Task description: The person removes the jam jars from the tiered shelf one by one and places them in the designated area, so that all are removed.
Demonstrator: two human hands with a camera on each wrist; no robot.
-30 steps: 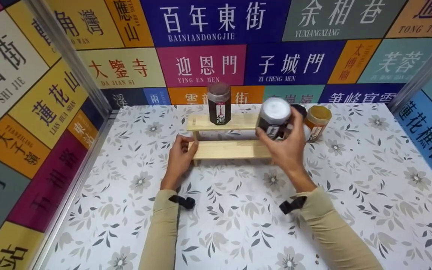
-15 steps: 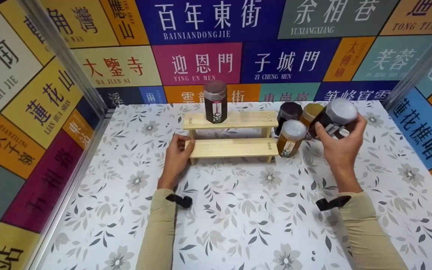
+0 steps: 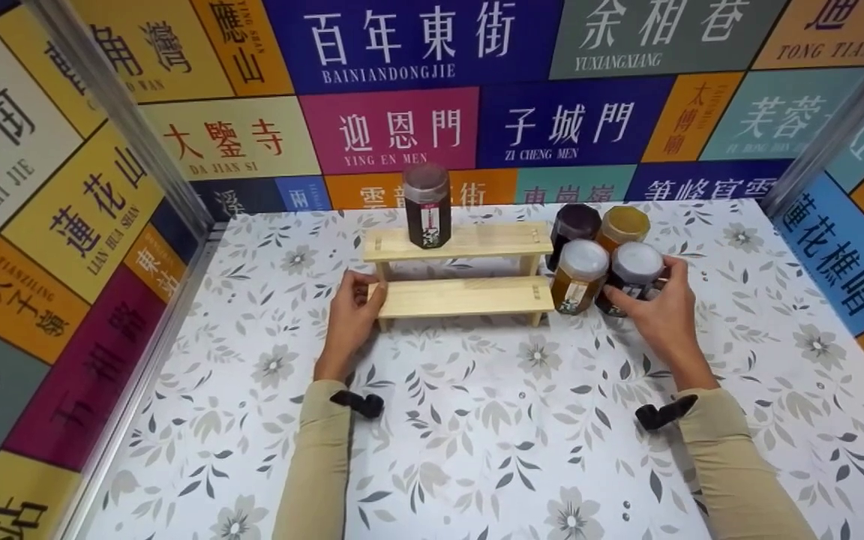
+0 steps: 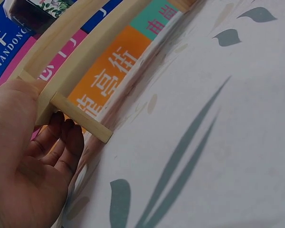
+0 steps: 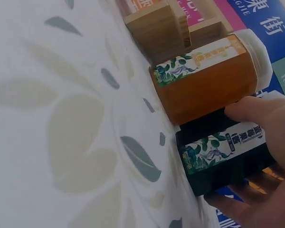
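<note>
My right hand (image 3: 661, 307) grips a dark jar (image 5: 228, 147) with a white lid, its thumb on one side and fingers on the other. The jar stands upright on the table, right beside an amber jar (image 3: 580, 277). My left hand (image 3: 353, 311) pinches the left end of a two-tier wooden rack (image 3: 469, 296); in the left wrist view its thumb lies over the board and its fingers curl beneath. On the rack's upper tier stands another dark jar (image 3: 427, 206) with a red and white label.
Behind the gripped jar stand a dark purple jar (image 3: 576, 225) and a yellow-lidded jar (image 3: 622, 225), close together at the rack's right end. A flower-patterned cloth (image 3: 477, 450) covers the table. Colourful sign panels (image 3: 391, 127) wall in the back and sides.
My right hand has carried the dark jar from over the rack out to the right, then down onto the table beside the amber jar. The left hand has stayed at the rack.
</note>
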